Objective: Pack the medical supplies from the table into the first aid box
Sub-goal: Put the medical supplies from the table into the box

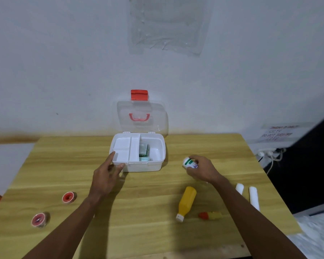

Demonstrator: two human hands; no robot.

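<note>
The white first aid box (158, 165) stands open at the table's far middle, its clear lid (141, 116) upright against the wall. A white inner tray (123, 147) fills its left half; green packets (144, 151) lie in the right half. My left hand (106, 176) touches the box's front left corner, fingers apart. My right hand (201, 170) grips a small white bottle with a green label (189, 162) just right of the box. On the table lie an orange bottle (187, 201), a small red-capped yellow bottle (209, 215), two white rolls (253, 198) and two red tape rolls (68, 197).
The wooden table (138, 221) reaches the grey wall. A clear plastic sheet (166, 25) hangs on the wall. A paper notice (277, 132) and a power strip with cables (269, 153) sit at the right, beside a dark panel.
</note>
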